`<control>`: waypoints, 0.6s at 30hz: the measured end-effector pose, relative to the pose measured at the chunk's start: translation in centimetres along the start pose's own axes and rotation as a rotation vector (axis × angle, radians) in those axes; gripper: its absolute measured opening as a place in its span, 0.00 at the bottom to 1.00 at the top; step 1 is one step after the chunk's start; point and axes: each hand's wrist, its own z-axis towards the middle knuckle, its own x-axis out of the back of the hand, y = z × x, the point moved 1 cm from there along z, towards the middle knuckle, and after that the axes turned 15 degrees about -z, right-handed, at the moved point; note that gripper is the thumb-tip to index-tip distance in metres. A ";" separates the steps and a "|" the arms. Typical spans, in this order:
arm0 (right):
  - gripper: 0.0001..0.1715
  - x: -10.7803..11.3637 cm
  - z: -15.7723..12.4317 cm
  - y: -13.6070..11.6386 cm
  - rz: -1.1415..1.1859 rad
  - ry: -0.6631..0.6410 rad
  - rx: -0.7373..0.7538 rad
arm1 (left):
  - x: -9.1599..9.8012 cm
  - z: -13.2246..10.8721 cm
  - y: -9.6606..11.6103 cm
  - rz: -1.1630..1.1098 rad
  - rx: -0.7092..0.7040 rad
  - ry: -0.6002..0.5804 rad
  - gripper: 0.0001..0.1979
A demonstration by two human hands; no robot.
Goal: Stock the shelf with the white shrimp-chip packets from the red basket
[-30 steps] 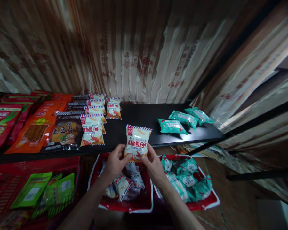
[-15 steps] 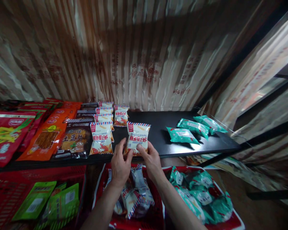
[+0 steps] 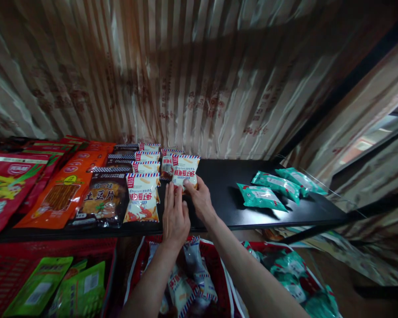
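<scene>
A small white snack bag [image 3: 185,167] with red lettering and striped edges leans on the black shelf, in front of a like bag [image 3: 166,164] that it partly covers. My right hand [image 3: 200,198] grips its lower right side, thumb on the front and fingers hidden behind. Stretched out flat, the fingers of my left hand [image 3: 175,216] reach to the bag's lower left edge. Left of my hands stands a row of matching white bags [image 3: 142,198], one behind another.
Brown potato-slice bags [image 3: 102,194], orange bags [image 3: 61,190] and red bags [image 3: 13,190] fill the shelf's left. Several teal packets [image 3: 262,196] lie at right. Below are red baskets [image 3: 223,269] of white bags, teal packets and green bags [image 3: 82,287]. Striped curtain [image 3: 202,79] hangs behind.
Both hands have moved farther back on the shelf with the bag, bringing it up to the bag behind. My left hand's fingers have straightened from their hold on its side.
</scene>
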 end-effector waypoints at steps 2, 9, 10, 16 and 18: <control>0.21 -0.6 0.4 0.1 -0.009 -0.014 0.005 | 0.0 0.2 -0.5 -0.008 0.014 -0.003 0.24; 0.23 -2.3 1.3 0.3 -0.135 -0.020 0.044 | 0.4 0.5 -1.3 -0.016 0.025 0.004 0.25; 0.23 -2.5 1.4 0.4 -0.159 -0.019 0.055 | 0.4 0.5 -1.3 -0.012 0.031 0.001 0.25; 0.24 -3.1 2.1 1.0 -0.187 -0.013 0.048 | 0.8 0.8 -1.3 0.038 0.100 -0.027 0.25; 0.24 -3.1 2.3 1.2 -0.190 -0.016 0.054 | 0.8 0.8 -1.3 0.048 0.124 -0.039 0.25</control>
